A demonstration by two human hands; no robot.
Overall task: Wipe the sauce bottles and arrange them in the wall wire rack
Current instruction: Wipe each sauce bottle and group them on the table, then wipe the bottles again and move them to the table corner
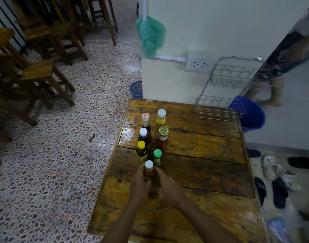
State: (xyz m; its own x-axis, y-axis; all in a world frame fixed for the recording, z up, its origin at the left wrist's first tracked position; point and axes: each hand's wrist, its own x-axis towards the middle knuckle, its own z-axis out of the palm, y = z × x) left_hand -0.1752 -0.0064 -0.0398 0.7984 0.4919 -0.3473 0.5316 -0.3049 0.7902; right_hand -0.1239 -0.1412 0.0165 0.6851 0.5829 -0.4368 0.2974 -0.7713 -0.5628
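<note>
Several sauce bottles stand in a cluster on the wooden table [202, 169]. The nearest one, an orange sauce bottle with a white cap [148, 170], stands upright between my hands. My left hand [138, 185] wraps its left side and my right hand [167, 186] touches its right side. Behind it are a small green-capped bottle [157, 157], a yellow-capped bottle [142, 152], a gold-capped red sauce bottle [162, 140] and three white-capped bottles further back. The two-tier wall wire rack [234, 88] hangs empty on the wall beyond the table's far right corner. No cloth is visible.
A wall socket [199, 64] sits left of the rack. A green plastic bag [151, 35] hangs on a pipe. A blue bucket [250, 114] stands right of the table, a blue basket [136, 89] at the wall corner. Wooden chairs [38, 55] fill the left; shoes [276, 176] lie right.
</note>
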